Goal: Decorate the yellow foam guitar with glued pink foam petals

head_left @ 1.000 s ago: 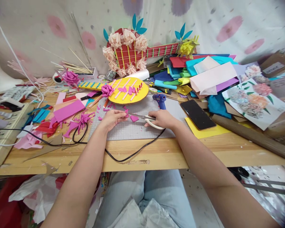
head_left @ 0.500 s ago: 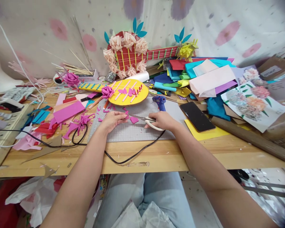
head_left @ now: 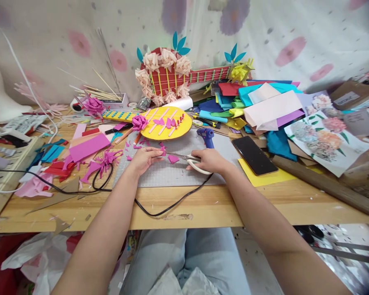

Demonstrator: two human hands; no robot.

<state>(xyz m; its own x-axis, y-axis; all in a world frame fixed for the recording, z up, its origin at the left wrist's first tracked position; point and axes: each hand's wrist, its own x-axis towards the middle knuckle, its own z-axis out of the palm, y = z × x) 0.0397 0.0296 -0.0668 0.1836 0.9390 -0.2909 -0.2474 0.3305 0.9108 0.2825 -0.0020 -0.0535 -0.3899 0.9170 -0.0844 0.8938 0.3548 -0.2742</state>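
Observation:
My left hand [head_left: 146, 160] pinches a small piece of magenta paper [head_left: 162, 150] between thumb and fingers. In my right hand [head_left: 209, 160] is a pair of white-handled scissors [head_left: 199, 167], blades pointing left and reaching the paper. The blades appear parted. Below them a magenta paper petal [head_left: 173, 158] lies on the grey cutting mat [head_left: 160, 176], with smaller magenta scraps to the left. Just behind the mat rests a yellow paper instrument [head_left: 166, 133] bearing a magenta paper rose [head_left: 139, 122]. A blue glue gun [head_left: 207, 137] stands behind my right hand.
A phone [head_left: 254, 155] lies on yellow paper to the right, beside a brown tube [head_left: 322, 184]. A black cord [head_left: 169, 212] loops across the table front. Stacked coloured paper [head_left: 273, 108] and a red paper guitar [head_left: 175, 78] stand behind; a power strip [head_left: 12, 180] is left.
The scissor blades look more widely parted, with the lower blade now visible under the petal. Both hands stay in nearly the same place, and the view has tilted slightly upward.

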